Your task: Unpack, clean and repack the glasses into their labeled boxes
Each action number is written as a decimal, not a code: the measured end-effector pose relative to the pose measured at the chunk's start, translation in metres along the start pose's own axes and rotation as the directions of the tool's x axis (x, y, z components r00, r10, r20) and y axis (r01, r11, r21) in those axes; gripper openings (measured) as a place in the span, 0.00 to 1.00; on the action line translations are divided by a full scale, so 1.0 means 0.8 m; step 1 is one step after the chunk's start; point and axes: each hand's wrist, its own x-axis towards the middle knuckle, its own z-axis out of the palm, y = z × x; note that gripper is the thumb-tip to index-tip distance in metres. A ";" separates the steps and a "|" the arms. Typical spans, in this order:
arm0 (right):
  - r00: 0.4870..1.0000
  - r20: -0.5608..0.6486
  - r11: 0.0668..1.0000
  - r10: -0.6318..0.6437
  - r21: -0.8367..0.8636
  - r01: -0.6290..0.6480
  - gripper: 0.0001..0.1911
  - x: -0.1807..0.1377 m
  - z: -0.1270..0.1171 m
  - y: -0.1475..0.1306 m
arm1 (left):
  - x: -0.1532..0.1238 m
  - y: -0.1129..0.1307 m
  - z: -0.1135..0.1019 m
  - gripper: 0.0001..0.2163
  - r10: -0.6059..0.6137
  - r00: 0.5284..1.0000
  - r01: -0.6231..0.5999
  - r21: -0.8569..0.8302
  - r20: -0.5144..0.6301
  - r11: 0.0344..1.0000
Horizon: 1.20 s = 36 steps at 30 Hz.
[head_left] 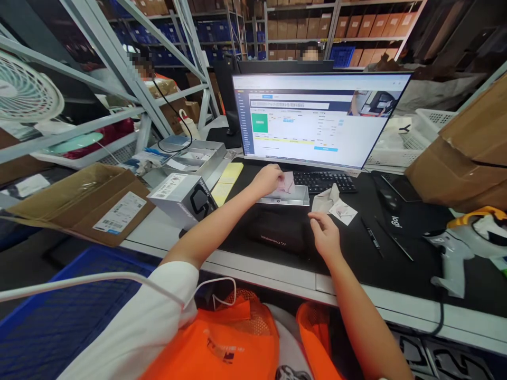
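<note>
My left hand (268, 180) is closed on a pinkish card (287, 182), above a shallow silver-white box tray (298, 199) in front of the keyboard. My right hand (326, 236) rests by the right end of a black case (271, 236) marked "Wakening". Its fingers are partly bent and apart, and nothing shows in them. Just beyond its fingertips lie a pale grey cloth pouch (325, 199) and a white card (343, 211) with a picture on it. Left of the black case stands a grey box (180, 196) with a label and a black glasses-like print.
Behind the hands stand a monitor (309, 119) and a keyboard (322, 182). A pen (372, 237), a mouse (387, 200) and a barcode scanner (451, 264) lie right. An opened cardboard box (119, 211) is left, above a blue crate (79, 295). A white cable crosses my left arm.
</note>
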 end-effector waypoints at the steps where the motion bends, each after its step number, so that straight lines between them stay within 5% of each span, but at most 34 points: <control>1: 1.000 0.002 1.000 0.003 -0.002 -0.003 0.13 0.000 0.000 0.000 | 0.001 -0.001 0.001 0.18 0.007 1.000 -0.007 0.011 0.017 1.000; 6: 1.000 -0.008 1.000 0.000 -0.013 0.000 0.13 0.001 -0.001 0.001 | 0.002 0.002 0.019 0.16 0.088 0.976 -0.091 0.005 0.200 0.996; 10: 1.000 0.000 1.000 -0.002 -0.028 0.002 0.13 0.002 -0.002 0.000 | -0.006 0.006 0.016 0.16 0.138 0.965 -0.138 -0.015 0.223 0.990; 14: 1.000 0.007 1.000 0.004 -0.029 -0.003 0.13 0.002 -0.003 0.000 | -0.051 -0.002 -0.012 0.19 0.146 0.988 -0.141 -0.093 0.046 0.986; 18: 0.998 0.062 0.998 -0.024 -0.052 0.027 0.12 -0.002 -0.004 -0.005 | -0.136 -0.024 -0.014 0.14 0.021 0.985 -0.089 -0.407 -0.169 0.909; 24: 0.950 0.304 0.983 -0.072 -0.137 0.119 0.18 -0.015 -0.003 -0.020 | -0.222 -0.043 0.039 0.20 -0.242 0.953 0.303 -0.595 0.183 0.745; 31: 0.803 0.593 0.900 0.059 -0.379 0.214 0.34 -0.022 0.017 -0.068 | -0.249 -0.047 0.042 0.16 -0.247 0.913 0.406 -0.688 0.324 0.601; 36: 0.773 0.634 0.800 0.031 -0.480 0.361 0.36 -0.026 0.059 -0.105 | -0.255 -0.051 0.023 0.16 -0.163 0.937 0.335 -0.668 0.308 0.665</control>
